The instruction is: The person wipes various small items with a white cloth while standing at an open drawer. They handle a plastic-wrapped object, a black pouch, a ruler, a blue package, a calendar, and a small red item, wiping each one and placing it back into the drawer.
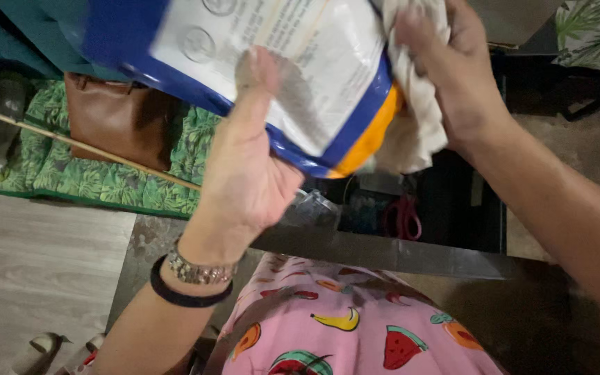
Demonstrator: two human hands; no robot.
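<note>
Your left hand (244, 173) grips the lower edge of a glossy, flat plastic package (272, 62), white-faced with a blue border and an orange corner, thumb pressed against its front while the other fingers lie hidden behind it. Your right hand (453, 76) presses a crumpled, soft cream cloth (418, 132) to the package's right end, fingers curled around the fabric. The package is held in the air, above an open dark drawer (453, 201) holding pink-handled scissors (403, 217), with a brown leather bag (116, 118) on leaf-patterned green fabric (78, 173) at left.
</note>
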